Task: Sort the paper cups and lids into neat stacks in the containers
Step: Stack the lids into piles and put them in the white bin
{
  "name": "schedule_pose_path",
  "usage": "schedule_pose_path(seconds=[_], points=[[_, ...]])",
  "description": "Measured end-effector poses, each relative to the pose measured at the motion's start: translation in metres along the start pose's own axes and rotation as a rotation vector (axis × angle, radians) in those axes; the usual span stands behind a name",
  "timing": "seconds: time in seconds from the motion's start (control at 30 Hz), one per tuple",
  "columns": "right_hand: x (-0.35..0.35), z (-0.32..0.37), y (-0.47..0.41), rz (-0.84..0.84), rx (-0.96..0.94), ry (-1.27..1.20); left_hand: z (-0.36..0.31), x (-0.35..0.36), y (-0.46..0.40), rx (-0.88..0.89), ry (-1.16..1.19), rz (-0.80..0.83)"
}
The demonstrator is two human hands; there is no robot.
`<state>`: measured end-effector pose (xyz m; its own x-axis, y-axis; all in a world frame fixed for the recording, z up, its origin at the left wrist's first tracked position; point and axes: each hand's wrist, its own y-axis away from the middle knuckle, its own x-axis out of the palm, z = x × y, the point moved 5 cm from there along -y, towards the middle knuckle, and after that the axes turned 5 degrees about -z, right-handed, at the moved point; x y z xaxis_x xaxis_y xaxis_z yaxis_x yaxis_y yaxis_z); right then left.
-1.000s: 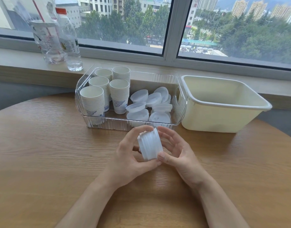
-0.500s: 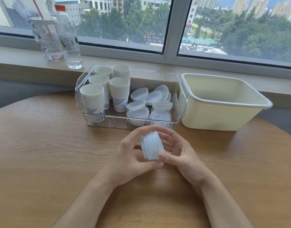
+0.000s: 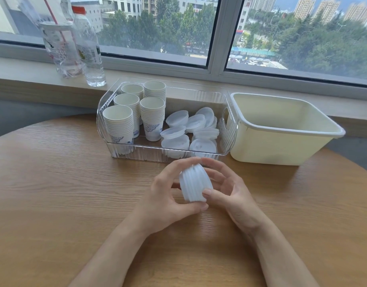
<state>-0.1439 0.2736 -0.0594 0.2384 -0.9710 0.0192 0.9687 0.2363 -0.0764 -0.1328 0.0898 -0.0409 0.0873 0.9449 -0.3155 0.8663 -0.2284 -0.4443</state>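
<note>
Above wooden table (image 3: 54, 193), lid stack (image 3: 196, 183) on edge, axis sideways, between hands (image 3: 199, 195).

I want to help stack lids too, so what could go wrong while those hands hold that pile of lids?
1. The lid stack is held on its side only between the left hand and right hand, above the table; a loose grip might let lids slide apart and scatter.
2. The loose lids in the clear bin lie tilted and overlapping, so a stack set on them could tip.
</note>
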Motion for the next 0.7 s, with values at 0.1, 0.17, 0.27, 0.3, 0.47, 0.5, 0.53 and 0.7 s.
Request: schedule_pose_path(seconds=[0.1,0.17,0.27,0.3,0.47,0.5,0.53,0.7], points=[[-0.0019,0.0016,0.0005,0.0,0.007,-0.019,0.0,-0.0001,0.0003,0.001,-0.006,0.005],[-0.0013,0.0012,0.0008,0.009,0.005,-0.006,-0.0012,-0.0004,0.0003,0.013,-0.012,0.003],[0.0007,0.0002,0.0005,0.017,-0.004,0.012,-0.0016,-0.0005,0.0008,0.033,-0.032,-0.02],[0.0008,0.0006,0.0003,0.009,-0.01,0.007,-0.0011,-0.0004,0.001,0.03,-0.035,-0.03],[-0.0004,0.0037,-0.0003,-0.02,-0.038,-0.028,0.0011,-0.0001,0.0002,0.028,-0.044,-0.058],[0.0,0.0037,-0.0003,-0.016,-0.035,-0.029,0.001,-0.0002,0.0,0.029,-0.044,-0.057],[0.0006,0.0035,-0.0002,-0.008,-0.03,-0.029,0.0008,-0.0002,0.0,0.032,-0.043,-0.052],[0.006,0.0019,0.0003,0.008,0.025,-0.046,-0.0019,0.0009,0.0004,0.037,-0.037,-0.022]])
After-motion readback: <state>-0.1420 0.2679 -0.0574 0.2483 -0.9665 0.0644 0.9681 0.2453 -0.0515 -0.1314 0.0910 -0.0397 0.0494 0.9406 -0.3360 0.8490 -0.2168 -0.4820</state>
